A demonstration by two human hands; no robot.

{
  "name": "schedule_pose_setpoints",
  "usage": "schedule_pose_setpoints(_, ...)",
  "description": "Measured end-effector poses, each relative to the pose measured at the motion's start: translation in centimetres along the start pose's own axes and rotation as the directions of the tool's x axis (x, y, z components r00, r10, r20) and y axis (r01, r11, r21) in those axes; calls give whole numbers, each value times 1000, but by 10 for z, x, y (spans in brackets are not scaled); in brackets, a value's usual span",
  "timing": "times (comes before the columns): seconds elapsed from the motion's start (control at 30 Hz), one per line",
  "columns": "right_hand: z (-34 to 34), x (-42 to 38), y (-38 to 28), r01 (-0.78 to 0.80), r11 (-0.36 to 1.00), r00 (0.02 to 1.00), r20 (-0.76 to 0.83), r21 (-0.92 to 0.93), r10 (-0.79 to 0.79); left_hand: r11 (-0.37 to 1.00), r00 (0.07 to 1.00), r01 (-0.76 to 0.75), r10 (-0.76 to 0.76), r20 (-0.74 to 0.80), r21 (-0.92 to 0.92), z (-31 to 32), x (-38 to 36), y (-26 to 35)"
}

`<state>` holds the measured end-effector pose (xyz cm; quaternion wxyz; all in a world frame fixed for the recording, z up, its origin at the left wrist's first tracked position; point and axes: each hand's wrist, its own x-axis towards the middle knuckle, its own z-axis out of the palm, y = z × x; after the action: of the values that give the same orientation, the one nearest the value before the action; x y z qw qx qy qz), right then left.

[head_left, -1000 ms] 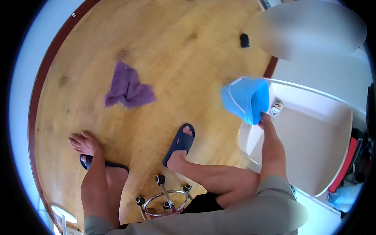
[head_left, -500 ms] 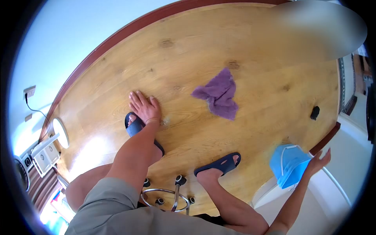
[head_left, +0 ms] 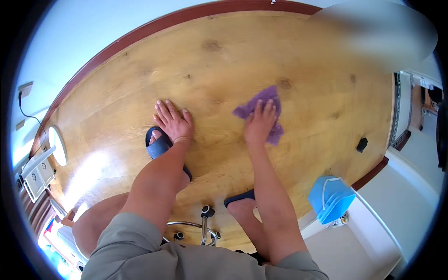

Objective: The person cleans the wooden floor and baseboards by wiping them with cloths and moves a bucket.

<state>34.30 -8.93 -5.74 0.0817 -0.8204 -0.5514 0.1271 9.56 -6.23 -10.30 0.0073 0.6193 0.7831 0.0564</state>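
Right hand (head_left: 260, 123) is lying palm down with fingers extended, unclenched, over a purple, crumpled, terry-like fabric cloth (head_left: 272, 93); whether the fingertips are pinching any of it, cannot tell. The cloth is resting on the yellow-brown wood-grain floor (head_left: 214, 133), ahead of the feet, its corners showing around the hand. Left hand (head_left: 175, 125) is bracing flat on bare floor, fingers a little spread, holding nothing, just beside a dark navy open-toed slipper (head_left: 159, 146) on the left foot. To the right, a pale blue plastic bucket (head_left: 322, 198) with a white handle is sitting near a white, open, box-shaped compartment (head_left: 336, 247). Beyond the bucket, a small black lump (head_left: 362, 145) is lying on the floor, well apart from both hands.
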Motion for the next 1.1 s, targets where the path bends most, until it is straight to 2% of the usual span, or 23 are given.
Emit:
schedule_pose_setpoints(0.03,3,-7,-14,26,994,998,56,-103,-21,1000,1000,2,-2,-1,-7,0,0,1)
schedule_pose_setpoints(0.13,8,-27,-46,252,968,944,224,-4,-244,1000,1000,21,-21,16,-23,-3,0,3)
schedule_pose_setpoints(0.17,9,-30,-52,277,961,928,256,18,-272,999,999,25,-25,26,-22,-4,0,4)
schedule_pose_setpoints(0.33,4,-26,-54,352,936,902,274,-24,-333,997,993,63,-58,101,-47,-13,1,7)
schedule_pose_setpoints(0.57,-2,-9,-48,386,919,838,445,-77,-315,998,999,29,-27,38,-54,-12,0,6)
schedule_pose_setpoints(0.67,-2,-7,-47,391,918,840,433,-67,-326,994,996,51,-44,72,-97,-14,0,6)
schedule_pose_setpoints(0.7,0,-5,-47,403,914,835,431,-54,-343,997,992,61,-55,112,-49,-17,1,8)
schedule_pose_setpoints(0.77,5,-2,-43,403,914,836,423,-44,-348,998,996,52,-49,77,-45,-9,1,6)
schedule_pose_setpoints(0.93,3,25,-48,481,874,853,195,68,-484,996,999,18,-16,28,-87,-4,-1,-2)
schedule_pose_setpoints(0.97,0,33,-46,500,860,848,144,103,-511,997,1000,-28,27,-8,-78,0,-3,-7)
schedule_pose_setpoints(1.1,-2,86,-32,624,747,772,-30,230,-635,995,997,-71,71,-3,-71,-9,-5,-4)
